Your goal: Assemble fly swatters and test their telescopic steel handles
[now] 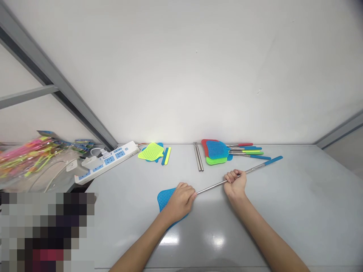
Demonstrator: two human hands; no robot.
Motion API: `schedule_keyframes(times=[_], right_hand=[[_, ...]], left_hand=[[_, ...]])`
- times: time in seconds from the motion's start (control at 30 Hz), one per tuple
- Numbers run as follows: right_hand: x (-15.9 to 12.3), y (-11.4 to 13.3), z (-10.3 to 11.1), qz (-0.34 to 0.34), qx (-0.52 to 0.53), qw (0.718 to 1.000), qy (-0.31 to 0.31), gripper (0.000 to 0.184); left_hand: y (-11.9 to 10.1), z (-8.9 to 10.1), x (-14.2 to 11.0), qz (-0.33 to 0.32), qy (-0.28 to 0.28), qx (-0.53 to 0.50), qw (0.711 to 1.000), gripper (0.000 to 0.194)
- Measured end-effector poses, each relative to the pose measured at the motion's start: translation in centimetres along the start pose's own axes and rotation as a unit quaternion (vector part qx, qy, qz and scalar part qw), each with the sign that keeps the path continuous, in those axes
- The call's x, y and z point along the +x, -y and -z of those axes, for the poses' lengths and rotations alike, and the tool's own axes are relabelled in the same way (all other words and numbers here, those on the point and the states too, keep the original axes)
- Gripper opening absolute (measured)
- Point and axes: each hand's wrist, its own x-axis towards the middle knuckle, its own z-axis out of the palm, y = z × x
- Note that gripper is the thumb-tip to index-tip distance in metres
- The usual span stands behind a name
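Note:
A blue fly swatter (166, 198) with a thin metal rod and a blue handle end slants across the table in front of me. My left hand (181, 200) is closed where its mesh head meets the rod, hiding the joint and part of the head. Farther along, my right hand (236, 182) wraps its fingers round the middle of the rod. Past that hand the rod runs up to the blue grip (273, 160) at the right. Beyond my hands lies a pile of fly swatters (217, 150) with blue, red and green heads, their handles pointing right.
Metal tubes (198, 156) lie near the wall. Left of them are loose yellow and blue swatter heads (151, 152) and handle grips (168, 155). A white power strip (109, 162) with plugs and cables sits by the table's left edge, beside bagged colourful items (31, 155). The lower left corner is pixelated.

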Motion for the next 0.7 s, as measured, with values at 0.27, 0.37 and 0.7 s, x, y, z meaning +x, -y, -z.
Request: schedule_keyframes(times=[0.27,0.37,0.7], right_hand=[[-0.5,-0.2,-0.2,-0.001,-0.002,1.0,0.0,0.015],[-0.7,-0.3,-0.3,0.007,-0.004,1.0,0.008,0.015],[-0.9,-1.2,0.2,0.02,-0.03,0.999,0.016,0.015]], left_hand=[[-0.1,0.1,0.0,-0.001,0.001,0.002,1.0,0.028],[-0.1,0.0,0.0,0.0,-0.005,-0.009,1.0,0.028],[-0.2,0.1,0.1,0.004,-0.003,-0.007,1.0,0.028]])
